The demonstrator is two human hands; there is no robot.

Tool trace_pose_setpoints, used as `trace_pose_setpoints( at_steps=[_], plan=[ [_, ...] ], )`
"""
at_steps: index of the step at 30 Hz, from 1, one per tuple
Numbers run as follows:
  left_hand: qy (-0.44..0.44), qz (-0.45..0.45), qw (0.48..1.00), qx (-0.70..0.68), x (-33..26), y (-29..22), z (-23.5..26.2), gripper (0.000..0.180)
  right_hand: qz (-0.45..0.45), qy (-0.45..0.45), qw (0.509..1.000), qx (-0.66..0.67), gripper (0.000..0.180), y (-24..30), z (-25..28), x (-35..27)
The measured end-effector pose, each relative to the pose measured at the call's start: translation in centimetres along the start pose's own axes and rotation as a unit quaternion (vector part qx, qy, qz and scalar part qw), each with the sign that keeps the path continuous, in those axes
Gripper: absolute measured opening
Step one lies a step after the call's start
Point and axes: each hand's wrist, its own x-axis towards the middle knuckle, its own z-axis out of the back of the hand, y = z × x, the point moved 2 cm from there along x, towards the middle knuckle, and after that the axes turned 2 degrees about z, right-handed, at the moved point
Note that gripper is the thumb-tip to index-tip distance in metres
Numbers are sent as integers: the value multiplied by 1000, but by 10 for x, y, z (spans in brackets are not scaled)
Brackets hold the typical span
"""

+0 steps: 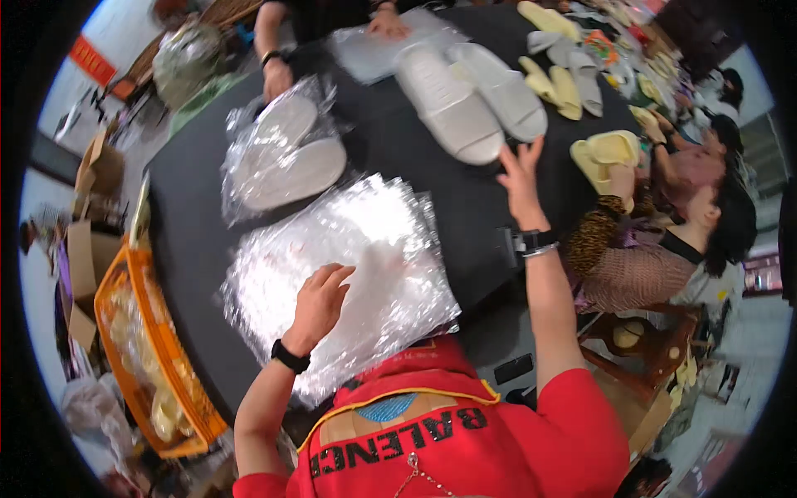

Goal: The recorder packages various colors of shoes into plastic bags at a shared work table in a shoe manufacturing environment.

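While the left hand (320, 299) lay flat on the stack of clear plastic bags (340, 274) at the near edge of the black bench (398, 158), its fingers were spread and released, pressing the top sheet rather than pinching it. The right hand (521, 178) reached out toward one o'clock, fingers splayed open and holding nothing, their tips just at the heel of the nearer of two pale grey slippers (469, 100) lying side by side. Doing this well, by my judgement, meant keeping the left palm down so the slippery stack did not slide, and taking both slippers together by their heels. A bagged pair (286, 158) lay at eleven o'clock; whether that bag was sealed could not be told through the glare.
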Motion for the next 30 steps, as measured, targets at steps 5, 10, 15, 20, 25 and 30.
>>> trace_pose_setpoints(
  at_steps=[5,10,15,20,25,30],
  plan=[
    [46,103,987,111,-55,46,-13,31,-95,208,963,-140,39,-61,-17,-56],
    [35,145,949,278,-92,54,-19,53,-21,250,911,-326,32,-115,-32,-123],
    [-161,300,889,306,-123,124,13,65,-2,239,850,-470,43,-108,-52,-142],
    [-404,470,770,-151,-177,206,33,70,48,288,801,-522,45,-107,-70,-145],
    [-259,391,883,17,-118,165,27,67,-46,357,820,-445,45,-120,-87,-156],
    [-198,400,885,136,-106,145,19,66,-30,322,843,-430,45,-127,-79,-159]
  ],
)
